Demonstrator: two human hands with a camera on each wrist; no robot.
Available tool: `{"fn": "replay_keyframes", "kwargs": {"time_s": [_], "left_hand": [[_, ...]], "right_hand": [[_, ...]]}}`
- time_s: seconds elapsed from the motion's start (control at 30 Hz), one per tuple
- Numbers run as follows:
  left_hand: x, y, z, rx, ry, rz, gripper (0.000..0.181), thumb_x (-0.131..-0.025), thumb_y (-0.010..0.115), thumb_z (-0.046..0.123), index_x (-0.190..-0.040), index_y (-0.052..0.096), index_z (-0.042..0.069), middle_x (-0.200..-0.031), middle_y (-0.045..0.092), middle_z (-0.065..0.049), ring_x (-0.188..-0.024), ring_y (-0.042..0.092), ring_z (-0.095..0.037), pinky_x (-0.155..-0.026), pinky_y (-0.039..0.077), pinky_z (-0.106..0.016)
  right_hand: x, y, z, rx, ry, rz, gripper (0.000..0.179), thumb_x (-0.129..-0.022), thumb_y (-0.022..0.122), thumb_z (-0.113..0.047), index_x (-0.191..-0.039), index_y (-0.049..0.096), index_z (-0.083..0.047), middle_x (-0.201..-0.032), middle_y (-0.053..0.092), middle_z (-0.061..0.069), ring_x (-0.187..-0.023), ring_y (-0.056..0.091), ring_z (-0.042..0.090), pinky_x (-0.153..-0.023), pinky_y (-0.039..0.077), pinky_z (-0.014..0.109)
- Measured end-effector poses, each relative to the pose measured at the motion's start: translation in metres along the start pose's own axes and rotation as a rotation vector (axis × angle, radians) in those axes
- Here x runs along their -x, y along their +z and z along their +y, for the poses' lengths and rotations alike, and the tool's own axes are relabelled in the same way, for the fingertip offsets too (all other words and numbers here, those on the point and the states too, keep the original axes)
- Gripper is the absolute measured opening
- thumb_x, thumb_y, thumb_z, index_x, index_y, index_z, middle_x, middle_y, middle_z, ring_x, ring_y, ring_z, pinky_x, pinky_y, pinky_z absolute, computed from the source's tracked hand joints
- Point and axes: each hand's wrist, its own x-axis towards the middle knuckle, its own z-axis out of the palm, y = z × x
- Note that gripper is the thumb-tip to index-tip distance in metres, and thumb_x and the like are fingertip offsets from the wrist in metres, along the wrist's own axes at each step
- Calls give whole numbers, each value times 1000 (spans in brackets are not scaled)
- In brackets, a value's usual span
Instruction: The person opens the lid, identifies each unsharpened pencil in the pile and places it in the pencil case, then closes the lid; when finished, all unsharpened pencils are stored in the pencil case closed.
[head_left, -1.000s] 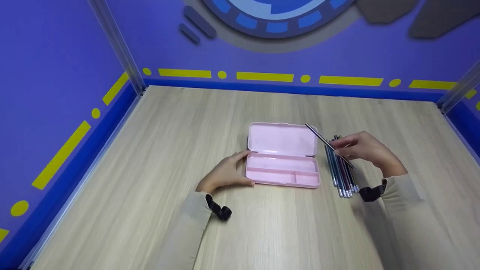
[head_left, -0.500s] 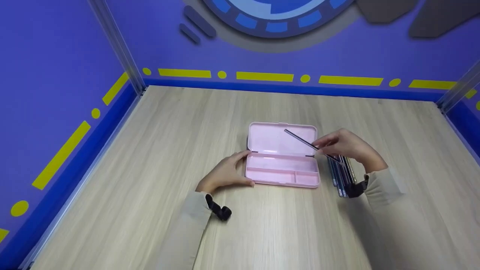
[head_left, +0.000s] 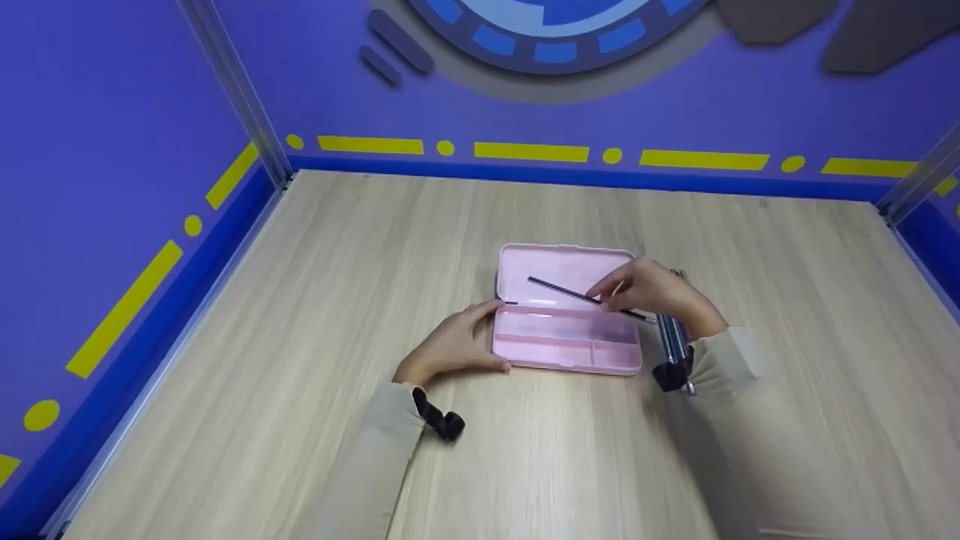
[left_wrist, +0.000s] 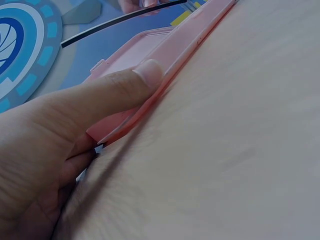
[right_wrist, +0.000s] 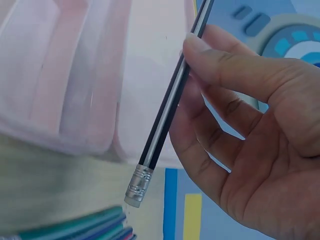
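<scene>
A black-and-silver striped pencil point(head_left: 559, 289) with a pale eraser point(right_wrist: 133, 201) slants above an open pink plastic case point(head_left: 544, 352), its eraser end past the case's right edge. The right hand point(head_left: 651, 289) pinches it; the left hand point(head_left: 448, 346) grips the case's left end. Dark pencils point(head_left: 673, 341), partly hidden, lie just right of the case, well in from the far edge of the pale wood-grain table point(head_left: 525, 465).

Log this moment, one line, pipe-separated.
left hand: grips left end of open pink case | right hand: pinches striped pencil over case | other pencils: on table
</scene>
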Motion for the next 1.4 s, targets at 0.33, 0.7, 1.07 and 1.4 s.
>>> {"fn": "replay_keyframes", "kwargs": {"time_s": [0.33, 0.7, 1.07, 1.4], "left_hand": [[0, -1, 0, -4, -5, -9, 106, -57, 90, 45, -148, 39, 22, -150, 43, -3, -139, 37, -18, -116, 30, -37], [1, 0, -1, -2, -9, -8, 107, -57, 91, 44, -148, 38, 22, -151, 41, -4, -140, 35, -19, -117, 29, -37], [-1, 0, 0, -1, -11, -7, 108, -56, 91, 45, -148, 39, 22, -151, 41, -4, -141, 35, -21, -118, 27, -38], [1, -1, -1, -3, -6, -6, 105, -57, 90, 45, -147, 40, 24, -150, 42, -5, -140, 36, -22, -117, 28, -39]], "right_hand": [[-14, 16, -7, 30, -123, 17, 24, -76, 74, 6, -98, 77, -4, -85, 74, 13, -73, 60, 14, -58, 47, 18], [-18, 31, -12, 111, -109, 23, 25, -75, 72, 8, -95, 78, -6, -87, 74, 10, -78, 65, 17, -68, 54, 28], [-17, 48, -11, 241, -118, 108, 24, -72, 74, 9, -90, 78, -6, -92, 75, 11, -89, 70, 27, -84, 56, 42], [-16, 54, -8, 241, -58, 110, 27, -74, 71, 9, -95, 78, -6, -98, 74, 11, -97, 69, 28, -89, 55, 44]]}}
